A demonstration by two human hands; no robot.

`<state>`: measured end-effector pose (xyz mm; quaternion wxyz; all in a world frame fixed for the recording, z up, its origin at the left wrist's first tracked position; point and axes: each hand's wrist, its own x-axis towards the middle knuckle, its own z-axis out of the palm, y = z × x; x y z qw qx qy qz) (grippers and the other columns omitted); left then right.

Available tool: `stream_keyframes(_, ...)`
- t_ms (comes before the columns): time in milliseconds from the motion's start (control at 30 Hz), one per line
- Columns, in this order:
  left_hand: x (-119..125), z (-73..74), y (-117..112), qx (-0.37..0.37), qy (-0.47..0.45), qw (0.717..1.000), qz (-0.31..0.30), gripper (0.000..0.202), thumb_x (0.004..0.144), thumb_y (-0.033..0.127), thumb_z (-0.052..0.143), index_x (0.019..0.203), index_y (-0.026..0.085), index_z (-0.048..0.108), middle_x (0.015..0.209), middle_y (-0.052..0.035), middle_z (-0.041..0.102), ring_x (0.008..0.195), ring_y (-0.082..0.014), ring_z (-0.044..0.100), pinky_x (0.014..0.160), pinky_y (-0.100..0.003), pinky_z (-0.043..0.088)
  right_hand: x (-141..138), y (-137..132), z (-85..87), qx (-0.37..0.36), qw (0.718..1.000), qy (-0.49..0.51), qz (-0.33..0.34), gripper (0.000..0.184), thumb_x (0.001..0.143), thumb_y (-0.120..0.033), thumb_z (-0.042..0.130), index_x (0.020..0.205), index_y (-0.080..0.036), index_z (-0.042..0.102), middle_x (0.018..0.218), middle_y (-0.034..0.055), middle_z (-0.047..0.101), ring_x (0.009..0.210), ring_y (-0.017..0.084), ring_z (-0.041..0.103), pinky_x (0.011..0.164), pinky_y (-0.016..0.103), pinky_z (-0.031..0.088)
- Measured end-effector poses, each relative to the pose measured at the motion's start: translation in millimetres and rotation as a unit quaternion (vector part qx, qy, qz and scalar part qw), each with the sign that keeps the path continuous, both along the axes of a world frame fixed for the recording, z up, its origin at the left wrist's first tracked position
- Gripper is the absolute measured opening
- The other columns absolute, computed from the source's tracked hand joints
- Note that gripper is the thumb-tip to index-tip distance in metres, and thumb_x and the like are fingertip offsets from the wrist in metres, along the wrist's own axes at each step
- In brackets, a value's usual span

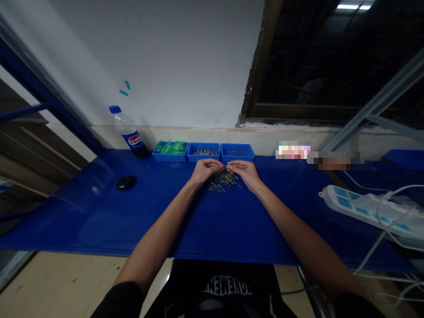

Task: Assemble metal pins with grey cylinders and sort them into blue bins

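Both my hands meet at the far middle of a blue table mat (212, 221). My left hand (204, 170) and my right hand (244, 171) have their fingers pinched together, and a thin metal pin (225, 166) spans between their fingertips. Directly below them lies a loose pile of several small dark and yellowish pins (223, 181) on the mat. Just behind the hands stand three small blue bins: one with green parts (171, 149), one with grey metal parts (204, 152), one nearly bare (237, 153).
A Pepsi bottle (130, 133) stands at the back left by the wall. A black mouse (126, 182) lies on the left of the mat. A white power strip (367, 210) with cables lies at the right. A metal frame post (374, 106) rises at the right.
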<state>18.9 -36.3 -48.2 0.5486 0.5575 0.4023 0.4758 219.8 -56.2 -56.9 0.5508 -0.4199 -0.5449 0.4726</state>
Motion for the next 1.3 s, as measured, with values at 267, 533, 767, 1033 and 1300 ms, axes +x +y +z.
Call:
stream_keyframes(267, -46, 16.6, 12, 0.25, 0.427, 0.868, -0.043, 0.023, 0.08, 0.025, 0.071, 0.099, 0.016, 0.081, 0.097, -0.0102, 0.08, 0.088, -0.0237, 0.074, 0.08, -0.034, 0.056, 9, 12, -4.8, 0.071, 0.994, -0.003, -0.079, 0.047, 0.069, -0.042, 0.09, 0.111, -0.022, 0.08, 0.118, 0.0112, 0.08, 0.108, 0.029, 0.077, 0.105, 0.048, 0.058)
stream_keyframes(533, -54, 11.0, 14, 0.188, 0.456, 0.861, -0.123, 0.027, 0.075, 0.012, 0.067, 0.099, 0.012, 0.078, 0.082, -0.0072, 0.078, 0.073, -0.0183, 0.072, 0.068, -0.025, 0.051, 11, 13, -11.4, 0.055, 0.995, -0.044, -0.065, 0.039, 0.075, -0.034, 0.083, 0.112, -0.023, 0.077, 0.115, 0.011, 0.081, 0.104, 0.028, 0.077, 0.099, 0.047, 0.06)
stream_keyframes(767, -46, 10.6, 12, 0.251, 0.439, 0.859, -0.082, 0.034, 0.079, 0.003, 0.058, 0.106, 0.015, 0.075, 0.077, -0.0035, 0.074, 0.068, -0.0154, 0.066, 0.066, -0.024, 0.048, 9, 7, -8.2, 0.048, 0.996, -0.041, -0.06, 0.035, 0.076, -0.038, 0.08, 0.107, -0.023, 0.077, 0.11, 0.0103, 0.081, 0.096, 0.026, 0.078, 0.091, 0.044, 0.061)
stream_keyframes(1033, -19, 2.7, 6, 0.262, 0.197, 0.945, -0.019, 0.025, 0.082, 0.018, 0.075, 0.107, 0.015, 0.074, 0.09, -0.0053, 0.073, 0.076, -0.0142, 0.07, 0.076, -0.028, 0.06, 6, 4, -4.0, 0.037, 0.996, -0.063, -0.043, 0.035, 0.075, -0.042, 0.082, 0.104, -0.022, 0.079, 0.086, 0.0057, 0.081, 0.08, 0.022, 0.076, 0.081, 0.038, 0.061)
stream_keyframes(1300, -9, 0.2, 0, 0.233, 0.152, 0.96, -0.036, 0.027, 0.082, 0.023, 0.079, 0.106, 0.012, 0.074, 0.092, -0.0095, 0.075, 0.078, -0.0153, 0.072, 0.08, -0.031, 0.062, 2, 0, -1.7, 0.007, 0.999, -0.05, 0.014, 0.038, 0.067, -0.05, 0.09, 0.091, -0.021, 0.083, 0.084, 0.0068, 0.081, 0.076, 0.023, 0.076, 0.081, 0.041, 0.062)
